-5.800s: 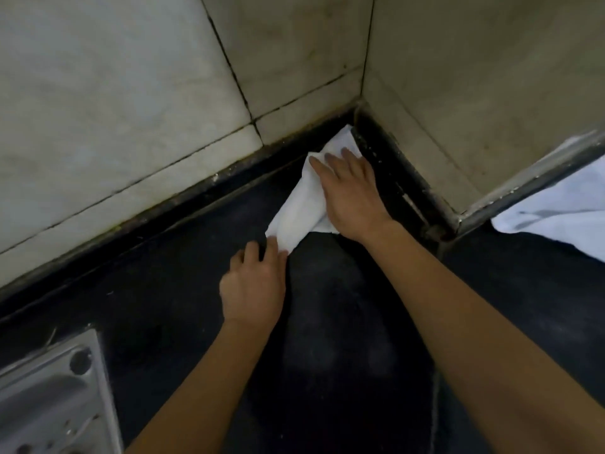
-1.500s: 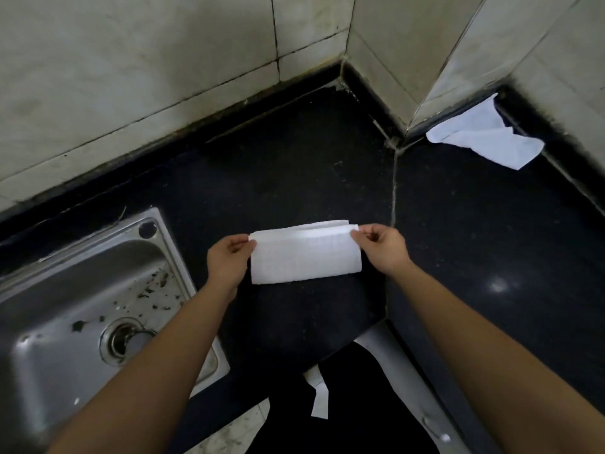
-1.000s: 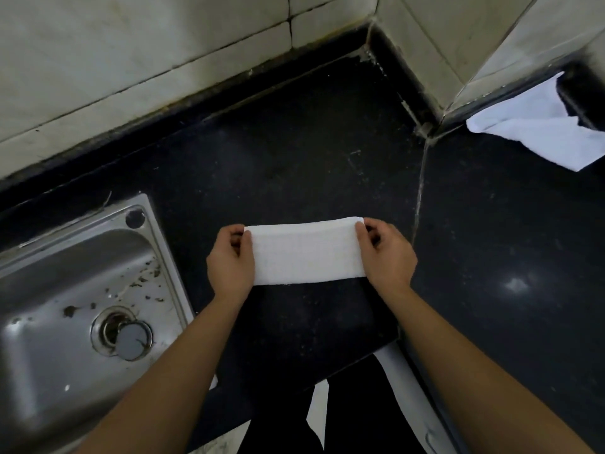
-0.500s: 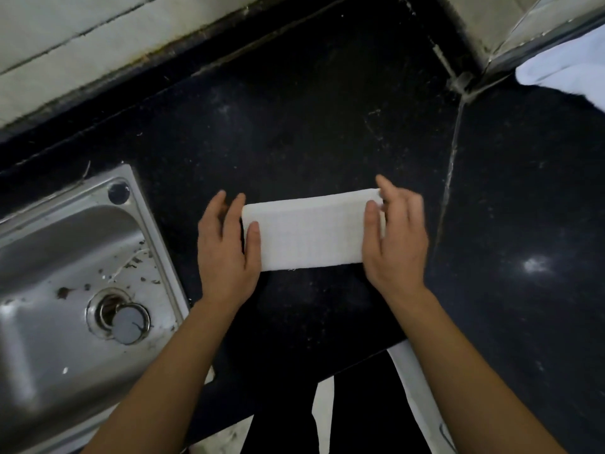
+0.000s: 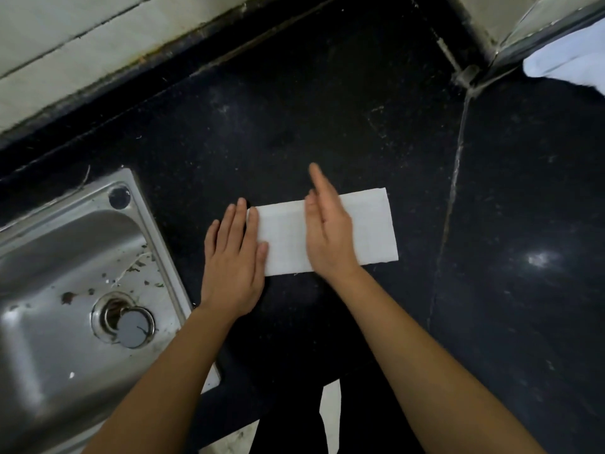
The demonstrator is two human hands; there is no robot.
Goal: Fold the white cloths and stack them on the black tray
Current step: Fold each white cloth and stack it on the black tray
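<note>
— Black counter (image 5: 327, 109), sink (image 5: 49, 244) left of the hands?
— Yes. Folded cloth (image 5: 370, 231) lies under both: left hand (image 5: 234, 267) flat on its end, right hand (image 5: 329, 240) straight-fingered across its middle.

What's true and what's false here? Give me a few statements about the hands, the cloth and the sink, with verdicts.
1. The folded cloth lies flat on the black counter. True.
2. The left hand pinches the cloth up in the air. False: it lies flat, fingers straight, on the cloth's left end.
3. The right hand lies open across the cloth's middle. True.
4. The sink is to the right of the cloth. False: it is to the left, beside the left hand.
5. Another white cloth shows at the far right edge. True.
</note>
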